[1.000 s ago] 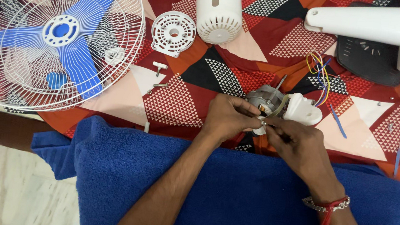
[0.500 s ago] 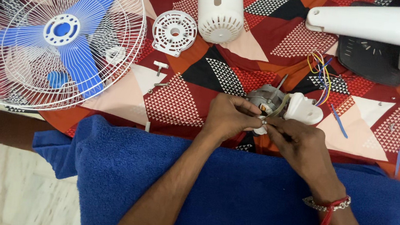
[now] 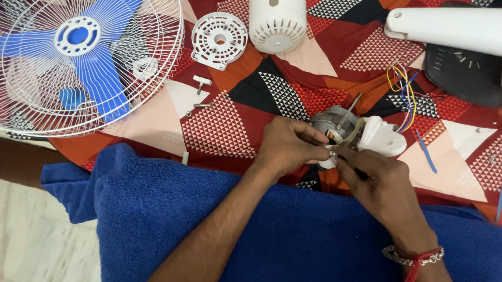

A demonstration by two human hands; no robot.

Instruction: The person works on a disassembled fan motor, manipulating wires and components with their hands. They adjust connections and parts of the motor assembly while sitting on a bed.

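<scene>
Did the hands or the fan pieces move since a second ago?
Hardly. The left hand and right hand stay closed around the grey metal fan motor with its white plastic mount, shifting only slightly. The white wire fan cage with blue blades, the white round grille cap and the white cylindrical motor cover stayed put.

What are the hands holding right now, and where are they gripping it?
Both hands grip the fan motor at its near end: left hand on its left side, right hand pinching a small part there, too hidden to identify.
</scene>
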